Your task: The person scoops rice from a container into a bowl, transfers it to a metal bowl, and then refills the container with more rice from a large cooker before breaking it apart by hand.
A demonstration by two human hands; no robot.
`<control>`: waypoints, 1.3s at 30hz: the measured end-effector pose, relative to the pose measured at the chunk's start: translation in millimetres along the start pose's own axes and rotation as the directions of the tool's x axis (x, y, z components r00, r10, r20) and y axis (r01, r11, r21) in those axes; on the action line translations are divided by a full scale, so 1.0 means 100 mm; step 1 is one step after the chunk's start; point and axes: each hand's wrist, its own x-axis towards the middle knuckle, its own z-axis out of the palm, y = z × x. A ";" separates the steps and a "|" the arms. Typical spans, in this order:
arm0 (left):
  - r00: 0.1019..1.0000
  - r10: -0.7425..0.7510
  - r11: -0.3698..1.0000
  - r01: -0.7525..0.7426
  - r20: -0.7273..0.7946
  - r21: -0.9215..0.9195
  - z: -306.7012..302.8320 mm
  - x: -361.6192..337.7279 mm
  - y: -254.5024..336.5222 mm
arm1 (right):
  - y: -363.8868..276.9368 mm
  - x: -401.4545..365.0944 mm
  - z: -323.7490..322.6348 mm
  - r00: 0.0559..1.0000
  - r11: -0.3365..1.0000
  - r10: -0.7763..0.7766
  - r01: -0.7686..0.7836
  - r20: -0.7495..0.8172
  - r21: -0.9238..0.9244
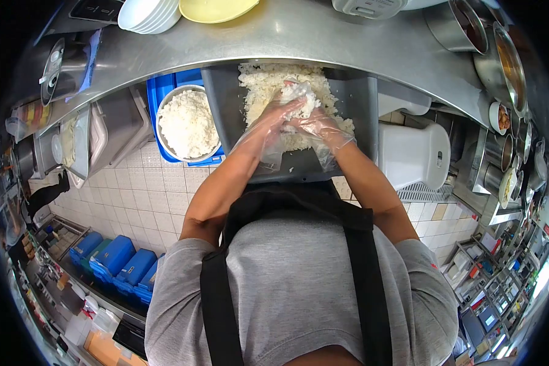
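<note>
Rice clump point(311, 105) is cupped between gloved left hand point(273, 116) and right hand point(322, 124), touched by both; neither clearly nearer, long axis can't be told. Loose rice point(259, 78) is spread beneath and on far side, in grey tub point(365, 116). Rice-filled bowl point(160, 127) is set left of tub.

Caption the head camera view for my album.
Gloved left hand and right hand cup white rice over a gray bin, a rice-heaped bowl beside it.
</note>
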 end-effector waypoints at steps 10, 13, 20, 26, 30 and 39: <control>0.924 0.205 0.912 -0.061 -0.322 0.406 -0.10 0.22 -0.01 | 0.00 0.16 -0.11 0.977 0.845 0.071 -0.167 -0.203 -0.508; 0.914 0.110 0.976 -0.025 -0.389 0.216 -0.16 0.30 0.04 | -0.40 0.09 -0.13 0.965 0.849 -0.097 -0.047 -0.243 -0.526; 0.994 0.074 0.976 -0.088 -0.074 -0.201 -0.44 0.33 0.20 | 0.04 0.29 -0.62 0.996 0.996 0.084 -0.084 0.019 -0.029; 0.929 0.067 0.993 -0.028 -0.365 0.113 -0.39 0.39 0.37 | 0.10 0.37 -0.66 0.919 0.899 -0.108 -0.072 -0.379 -0.431; 0.947 0.162 0.909 -0.033 -0.279 0.416 -0.32 0.47 0.40 | -0.14 0.34 -0.70 0.909 0.908 0.087 -0.241 -0.408 -0.344; 0.875 0.461 -0.271 -0.021 0.149 0.962 0.37 0.39 -0.33 | 0.32 0.09 -0.78 0.949 0.935 0.061 -0.163 -0.309 -0.316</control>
